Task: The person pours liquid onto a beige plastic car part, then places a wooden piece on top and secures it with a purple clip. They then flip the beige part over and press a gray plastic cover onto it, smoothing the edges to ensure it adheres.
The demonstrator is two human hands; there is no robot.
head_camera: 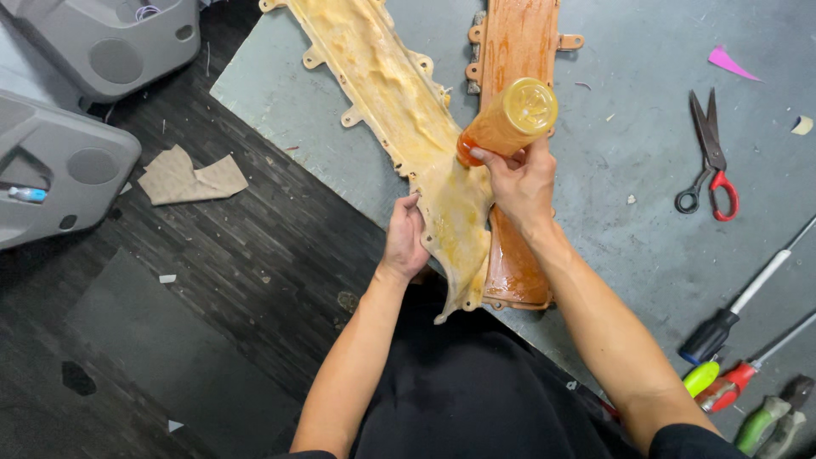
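My right hand [520, 183] grips an orange plastic bottle [510, 119] tipped neck-down over a long yellowish sheet-covered part [399, 93]. That part lies diagonally on the grey worktable [646, 221]. My left hand [405, 242] holds the near left edge of the yellowish sheet, where it hangs over the table's edge. Beside it, to the right, lies a long orange-brown moulded part [514, 34], glossy at its near end [514, 272].
Red-handled scissors [711, 161] lie to the right on the table. Several screwdrivers and pliers [739, 357] sit at the near right edge. Grey car door panels [68, 161] and a beige scrap [189, 177] are on the dark floor at left.
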